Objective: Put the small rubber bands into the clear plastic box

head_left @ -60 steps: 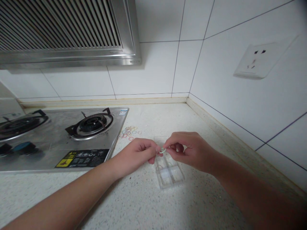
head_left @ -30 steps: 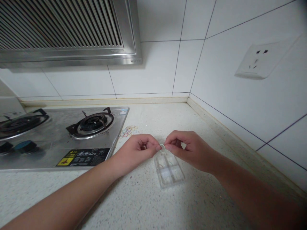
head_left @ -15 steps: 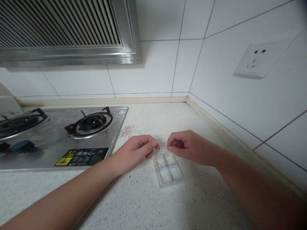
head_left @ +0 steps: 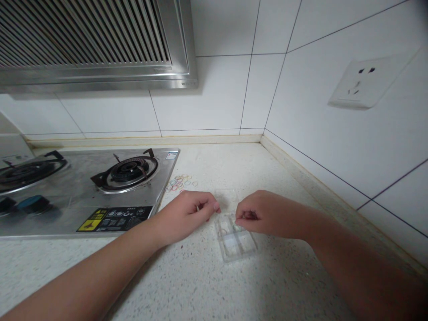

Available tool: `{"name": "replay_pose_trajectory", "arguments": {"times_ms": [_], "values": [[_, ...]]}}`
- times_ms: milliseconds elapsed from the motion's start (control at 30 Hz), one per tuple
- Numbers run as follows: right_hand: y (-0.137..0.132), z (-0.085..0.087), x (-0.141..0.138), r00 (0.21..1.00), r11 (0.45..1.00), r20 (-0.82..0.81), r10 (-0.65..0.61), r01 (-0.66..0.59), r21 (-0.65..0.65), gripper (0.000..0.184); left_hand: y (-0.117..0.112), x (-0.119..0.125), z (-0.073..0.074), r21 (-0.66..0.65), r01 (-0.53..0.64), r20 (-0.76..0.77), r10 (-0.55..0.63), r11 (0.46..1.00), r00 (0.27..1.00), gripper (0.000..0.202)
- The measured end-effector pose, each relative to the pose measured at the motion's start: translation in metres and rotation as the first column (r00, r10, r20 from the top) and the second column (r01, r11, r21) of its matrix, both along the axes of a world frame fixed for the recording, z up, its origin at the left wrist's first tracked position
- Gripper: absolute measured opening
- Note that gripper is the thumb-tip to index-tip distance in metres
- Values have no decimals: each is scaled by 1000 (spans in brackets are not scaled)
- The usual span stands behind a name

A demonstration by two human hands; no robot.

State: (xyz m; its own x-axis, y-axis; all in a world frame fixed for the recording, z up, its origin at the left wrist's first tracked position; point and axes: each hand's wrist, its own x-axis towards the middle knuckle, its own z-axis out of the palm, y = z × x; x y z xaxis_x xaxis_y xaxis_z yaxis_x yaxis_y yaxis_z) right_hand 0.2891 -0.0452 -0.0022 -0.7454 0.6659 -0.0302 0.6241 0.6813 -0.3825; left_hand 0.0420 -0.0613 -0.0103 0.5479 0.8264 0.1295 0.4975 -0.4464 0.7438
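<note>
A clear plastic box (head_left: 239,256) with several compartments lies on the counter between my hands, its transparent lid folded back behind it. Loops that look like thin rubber bands show faintly in the far left compartment. My right hand (head_left: 256,214) is over the far right compartment, thumb and fingers pinched on a small greenish rubber band (head_left: 236,227). Just left of the box, my left hand (head_left: 194,211) is closed, fingertips together near the box's far left corner. Whatever it holds, if anything, is hidden. Several coloured rubber bands (head_left: 180,182) lie loose beyond my left hand.
A steel gas stove (head_left: 70,200) with two burners is set in the speckled counter (head_left: 200,285) on the left. Above it hangs a range hood (head_left: 100,80). White tiled walls meet at the back corner, and a socket (head_left: 359,82) is on the right wall.
My right hand has come down and slightly nearer, from above the box's far edge to its far right compartment. A greenish loop now shows at its fingertips. My left hand has barely shifted.
</note>
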Motion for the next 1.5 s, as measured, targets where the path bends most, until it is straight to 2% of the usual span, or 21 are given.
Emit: {"name": "replay_pose_trajectory", "arguments": {"times_ms": [67, 133, 500, 667, 767, 867, 1000, 1067, 1167, 1267, 1500], "values": [[0, 1, -1, 1000, 1000, 7, 0, 0, 27, 31, 0, 0, 1, 3, 0, 3, 0, 1000, 1000, 29], [0, 2, -1, 1000, 999, 9, -5, 5, 32, 33, 0, 0, 1, 12, -4, 1, 4, 1000, 1000, 28], [-1, 6, -2, 997, 998, -56, -48, 50, 40, 21, 5, -9, 4, 130, -32, -118, 47, 991, 992, 31], [0, 5, -3, 997, 996, -46, -61, 63, 65, 18, 15, -24, 9, 270, -60, -236, 127, 961, 964, 31], [0, 5, -3, 997, 994, -43, -58, 62, 85, 17, 26, -38, 10, 349, -108, -270, 211, 931, 939, 31], [0, 5, -2, 998, 992, -40, -54, 58, 110, 18, 37, -55, 12, 409, -240, -206, 345, 880, 916, 32], [0, 5, -1, 997, 989, -52, -52, 58, 139, 18, 50, -76, 12, 478, -376, -186, 510, 794, 840, 32], [0, 5, -1, 997, 987, -53, -54, 61, 147, 18, 56, -85, 10, 484, -403, -237, 560, 777, 794, 34], [1, 4, -1, 998, 987, -43, -49, 55, 150, 19, 64, -96, 3, 469, -412, -306, 581, 781, 754, 35], [1, 4, -1, 998, 988, -41, -43, 49, 147, 20, 70, -102, -2, 439, -392, -380, 562, 809, 735, 33], [0, 5, -1, 999, 989, -27, -46, 50, 141, 20, 72, -108, -3, 393, -322, -500, 494, 861, 711, 28]]}}
